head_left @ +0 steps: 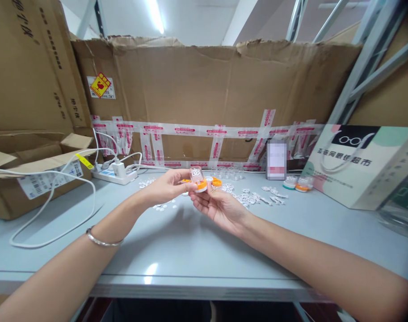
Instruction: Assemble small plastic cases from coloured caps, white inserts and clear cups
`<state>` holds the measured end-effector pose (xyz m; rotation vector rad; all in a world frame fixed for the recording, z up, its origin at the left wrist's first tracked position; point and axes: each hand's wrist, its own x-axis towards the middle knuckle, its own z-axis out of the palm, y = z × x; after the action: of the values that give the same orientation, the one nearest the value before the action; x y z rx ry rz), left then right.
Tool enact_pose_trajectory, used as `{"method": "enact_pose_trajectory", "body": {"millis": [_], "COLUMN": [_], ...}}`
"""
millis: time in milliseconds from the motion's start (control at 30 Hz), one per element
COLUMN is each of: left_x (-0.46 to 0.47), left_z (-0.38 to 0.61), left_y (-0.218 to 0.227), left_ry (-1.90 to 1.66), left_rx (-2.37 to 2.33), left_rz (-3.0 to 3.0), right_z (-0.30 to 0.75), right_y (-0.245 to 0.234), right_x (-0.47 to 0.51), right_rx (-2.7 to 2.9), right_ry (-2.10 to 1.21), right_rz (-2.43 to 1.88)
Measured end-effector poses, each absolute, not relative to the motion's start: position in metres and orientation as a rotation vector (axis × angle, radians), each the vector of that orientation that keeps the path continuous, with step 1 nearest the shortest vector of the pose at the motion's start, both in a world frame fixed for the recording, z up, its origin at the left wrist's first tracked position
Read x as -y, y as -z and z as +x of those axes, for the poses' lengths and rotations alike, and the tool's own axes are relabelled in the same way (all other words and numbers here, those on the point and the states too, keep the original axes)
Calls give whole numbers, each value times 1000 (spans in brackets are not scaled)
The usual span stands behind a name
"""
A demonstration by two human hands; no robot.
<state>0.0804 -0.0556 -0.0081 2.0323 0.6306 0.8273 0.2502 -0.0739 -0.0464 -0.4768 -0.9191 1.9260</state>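
Observation:
My left hand (pixel 165 185) pinches a small clear plastic case with an orange base (pixel 198 178), held above the grey table (pixel 177 250). My right hand (pixel 217 205) is palm up just under and to the right of it, fingers curled, touching the case's lower edge. An orange cap (pixel 217 182) shows right behind my right fingertips; whether the fingers hold it I cannot tell. Several small white round pieces (pixel 250 197) lie scattered on the table behind and to the right of my hands. A thin bracelet (pixel 103 241) circles my left wrist.
A taped cardboard wall (pixel 210 98) closes the back. A power strip with a charger (pixel 118 172) and a white cable (pixel 52 223) lie at left, beside an open carton (pixel 32 170). Two finished cases (pixel 297 182) and a printed box (pixel 361 165) stand at right.

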Motion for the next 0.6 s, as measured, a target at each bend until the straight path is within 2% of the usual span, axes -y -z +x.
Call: {"method": "enact_pose_trajectory", "body": {"millis": [433,600], "left_x": [55,55], "left_z": [75,80], "left_y": [7,11], "left_ry": [-789,-908], "left_rx": [-648,-706], "left_rz": [2134,2033], "right_z": [250,249], "right_y": [48,52], "right_x": [72,71], "right_rx": [1007,958], "right_ry": [-1868,-1854], "right_rz": [-414,-400]}}
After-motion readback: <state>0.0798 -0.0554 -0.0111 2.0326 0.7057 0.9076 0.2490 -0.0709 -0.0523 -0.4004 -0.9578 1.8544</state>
